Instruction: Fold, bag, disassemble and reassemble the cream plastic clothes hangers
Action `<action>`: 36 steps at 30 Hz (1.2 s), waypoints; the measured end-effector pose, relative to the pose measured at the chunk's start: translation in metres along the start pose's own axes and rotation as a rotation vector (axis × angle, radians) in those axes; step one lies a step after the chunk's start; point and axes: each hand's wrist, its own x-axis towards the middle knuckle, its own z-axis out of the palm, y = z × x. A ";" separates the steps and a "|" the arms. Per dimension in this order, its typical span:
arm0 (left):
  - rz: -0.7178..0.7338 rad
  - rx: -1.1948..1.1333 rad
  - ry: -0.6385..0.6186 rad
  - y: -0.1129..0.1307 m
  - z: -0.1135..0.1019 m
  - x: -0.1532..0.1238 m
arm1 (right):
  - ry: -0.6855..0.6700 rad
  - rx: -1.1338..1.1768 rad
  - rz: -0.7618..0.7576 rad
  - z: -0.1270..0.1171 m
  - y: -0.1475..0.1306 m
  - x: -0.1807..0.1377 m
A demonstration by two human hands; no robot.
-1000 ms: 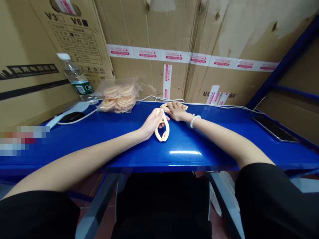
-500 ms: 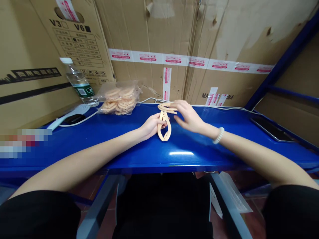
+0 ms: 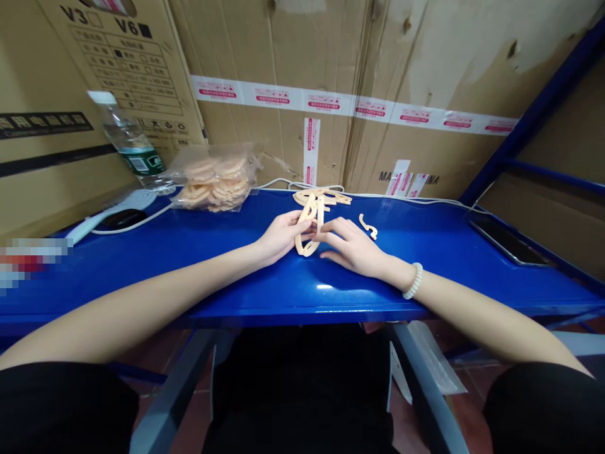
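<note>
Between my two hands stands a beige plastic folding clothes hanger (image 3: pixel 307 250), its two arms folded upward and spread slightly apart at the top. The fingers of my left hand (image 3: pixel 278 238) close around its left arm. My right hand (image 3: pixel 353 247) has its fingertips on the right arm. Just behind lie more beige hanger parts (image 3: pixel 326 195), stacked flat on the table. To the right of my right hand rests a small S-shaped hook (image 3: pixel 368 227) of the same beige colour.
A clear bag of beige hangers (image 3: pixel 215 180) sits at the back left, beside a water bottle (image 3: pixel 137 151). A pale blue brush-like object (image 3: pixel 127 203) and a black item (image 3: pixel 123 218) lie left. A phone (image 3: pixel 508 241) is right. Cardboard (image 3: pixel 265 139) walls the blue table (image 3: pixel 227 277).
My right hand has come back from the hanger parts behind onto the held hanger. The hanger's arms have spread apart at the top. The S-shaped hook now shows on the table at right.
</note>
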 end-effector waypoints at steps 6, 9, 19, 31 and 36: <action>0.001 -0.009 -0.040 -0.003 0.003 -0.006 | 0.033 -0.304 -0.069 0.000 -0.004 0.000; 0.013 0.027 -0.044 -0.003 0.002 -0.007 | 0.053 -0.394 -0.114 -0.003 -0.005 0.000; 0.026 0.170 -0.001 0.001 0.001 -0.010 | -0.101 -0.477 0.128 0.002 0.000 -0.001; -0.131 0.095 0.072 0.010 0.004 -0.002 | -0.087 -0.351 0.020 -0.004 -0.002 -0.004; -0.202 0.026 0.159 0.014 0.001 0.000 | 0.042 -0.329 0.062 -0.023 0.010 -0.005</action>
